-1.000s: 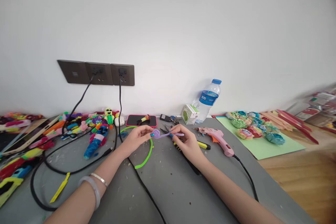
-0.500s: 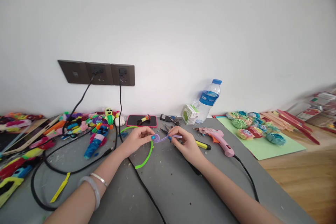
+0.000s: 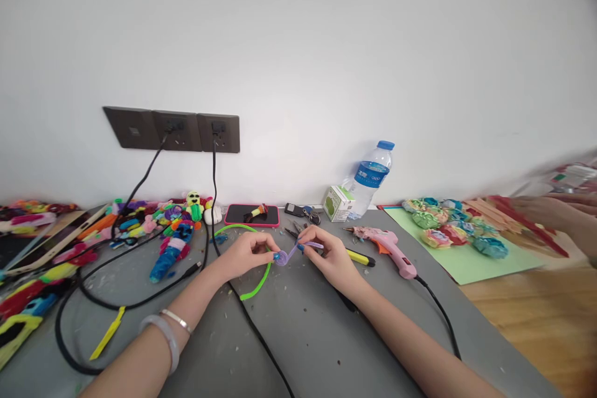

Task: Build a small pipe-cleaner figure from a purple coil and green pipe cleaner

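Note:
A purple pipe cleaner (image 3: 292,251) stretches between my two hands above the grey table, one end wound into a flat spiral. My left hand (image 3: 249,254) pinches that spiral between thumb and forefinger. Closed on the straight part, my right hand (image 3: 327,255) has the loose tail passing through its fingers. Under and beside my left hand curves a green pipe cleaner (image 3: 258,286) on the table. Just behind my right hand lie pliers (image 3: 293,230), partly hidden, and a yellow cutter (image 3: 361,257) sticks out beside it.
A pink glue gun (image 3: 389,247) with its cord lies right. Behind stand a water bottle (image 3: 372,177), a small box (image 3: 337,203) and a phone (image 3: 252,215). Colourful pipe-cleaner figures (image 3: 172,249) and black cables crowd the left. Paper flowers (image 3: 436,237) and another person's hand (image 3: 541,214) are right.
My left hand has shifted slightly right and down with the spiral, and the purple span between my hands is shorter and steeper. Another person's hand has come in at the right.

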The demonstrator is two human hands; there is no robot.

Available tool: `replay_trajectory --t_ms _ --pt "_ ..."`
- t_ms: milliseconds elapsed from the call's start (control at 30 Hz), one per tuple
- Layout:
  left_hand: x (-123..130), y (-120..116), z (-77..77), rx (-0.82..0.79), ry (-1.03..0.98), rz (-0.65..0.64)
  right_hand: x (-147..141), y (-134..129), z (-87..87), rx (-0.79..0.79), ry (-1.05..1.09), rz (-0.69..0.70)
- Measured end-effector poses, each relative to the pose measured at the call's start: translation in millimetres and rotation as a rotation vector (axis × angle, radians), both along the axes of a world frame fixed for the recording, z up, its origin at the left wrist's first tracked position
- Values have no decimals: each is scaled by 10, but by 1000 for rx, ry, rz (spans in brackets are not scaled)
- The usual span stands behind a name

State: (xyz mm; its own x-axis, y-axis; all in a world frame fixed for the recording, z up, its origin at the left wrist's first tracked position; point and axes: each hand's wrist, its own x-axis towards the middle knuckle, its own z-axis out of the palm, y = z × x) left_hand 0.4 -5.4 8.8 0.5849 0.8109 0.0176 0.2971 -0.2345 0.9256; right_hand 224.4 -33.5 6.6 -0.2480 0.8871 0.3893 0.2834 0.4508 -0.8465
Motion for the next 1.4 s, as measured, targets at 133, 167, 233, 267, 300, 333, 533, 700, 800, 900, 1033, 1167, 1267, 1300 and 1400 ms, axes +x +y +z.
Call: replay_trajectory --t_ms 133,167,233,267,300,333,533,700,800,900,1033,1167,1267,1300,1400 --pt "-18 13 -30 5 7 -26 -2 -3 3 8 -7 1" --pt "-20 15 -34 2 8 -33 -3 -6 6 11 -8 1" --pt "-22 16 -38 -4 12 -41 -4 -11 12 16 -12 0" --pt "-22 16 -39 -3 15 -45 -4 -14 16 17 -15 -2" --pt "-22 15 -38 -2 19 -49 -4 -16 18 17 -19 -5" --pt "-22 14 -37 1 21 -53 -5 -17 21 18 -25 -6" --pt "-13 -5 -13 39 37 -86 -10 -34 31 10 -66 9" --pt "1 -26 21 62 43 -74 -13 -33 39 4 -58 -3" --pt "10 -24 29 26 10 -26 -8 -17 31 -8 5 -46" --pt "15 -11 22 -49 -90 53 5 5 9 -31 77 -90" --pt "9 1 9 -80 -181 180 25 34 -22 -48 121 -135" --pt "-3 2 8 -121 -195 198 31 50 -32 -54 156 -152" --pt "-5 4 6 -125 -216 178 27 46 -26 -47 150 -152" --pt "-4 6 5 -120 -221 169 25 43 -24 -35 136 -146" --pt "3 5 6 -117 -216 139 25 35 -14 8 89 -124"
